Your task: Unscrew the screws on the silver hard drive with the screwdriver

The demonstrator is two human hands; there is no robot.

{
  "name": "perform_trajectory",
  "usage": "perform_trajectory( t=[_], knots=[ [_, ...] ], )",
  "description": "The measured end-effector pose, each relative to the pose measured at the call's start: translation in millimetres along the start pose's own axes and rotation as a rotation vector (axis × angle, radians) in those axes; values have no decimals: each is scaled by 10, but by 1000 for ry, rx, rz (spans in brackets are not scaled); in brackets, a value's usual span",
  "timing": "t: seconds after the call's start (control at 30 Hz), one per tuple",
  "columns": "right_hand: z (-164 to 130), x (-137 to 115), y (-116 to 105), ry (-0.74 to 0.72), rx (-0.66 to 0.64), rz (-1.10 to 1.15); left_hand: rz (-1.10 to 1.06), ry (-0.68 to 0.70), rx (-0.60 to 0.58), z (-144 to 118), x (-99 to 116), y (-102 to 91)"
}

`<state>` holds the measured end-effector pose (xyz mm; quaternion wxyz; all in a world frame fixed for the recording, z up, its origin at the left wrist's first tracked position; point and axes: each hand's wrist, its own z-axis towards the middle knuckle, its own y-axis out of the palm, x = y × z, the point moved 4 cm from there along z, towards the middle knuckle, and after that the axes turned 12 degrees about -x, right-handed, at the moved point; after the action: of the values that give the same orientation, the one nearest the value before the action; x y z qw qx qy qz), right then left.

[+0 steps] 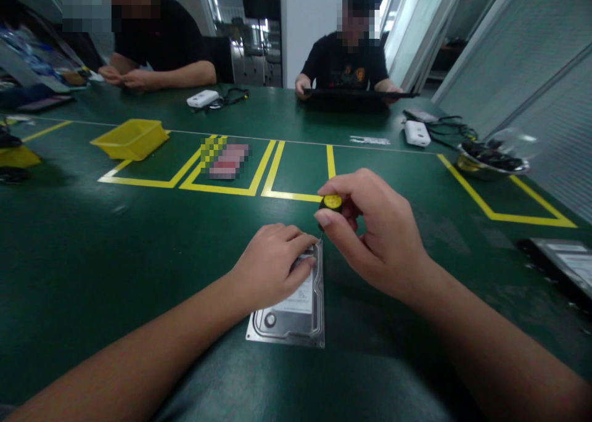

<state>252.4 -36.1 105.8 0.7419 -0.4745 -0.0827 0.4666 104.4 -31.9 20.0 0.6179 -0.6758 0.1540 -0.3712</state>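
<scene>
A silver hard drive with a white label lies on the green table, its long side pointing away from me. My left hand rests over its far half and grips it, with thumb and index finger apart near the right edge; the other fingertips are partly hidden. Between the thumb and fingers of my right hand is a small screwdriver with a black handle and yellow top. It stands nearly upright, its thin shaft reaching down to the drive's far right corner, close to my left index fingertip.
Yellow tape outlines mark the table beyond my hands. A yellow tray stands at left, a metal bowl of dark parts at right. Another drive lies at the right edge. Two people sit opposite, one holding a dark flat panel.
</scene>
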Motion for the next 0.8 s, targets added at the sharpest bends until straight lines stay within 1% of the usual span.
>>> perform_trajectory(
  t=[0.8],
  knots=[
    [-10,-21,9,5,-14,7,-1,12,16,-2,-11,10]
  ],
)
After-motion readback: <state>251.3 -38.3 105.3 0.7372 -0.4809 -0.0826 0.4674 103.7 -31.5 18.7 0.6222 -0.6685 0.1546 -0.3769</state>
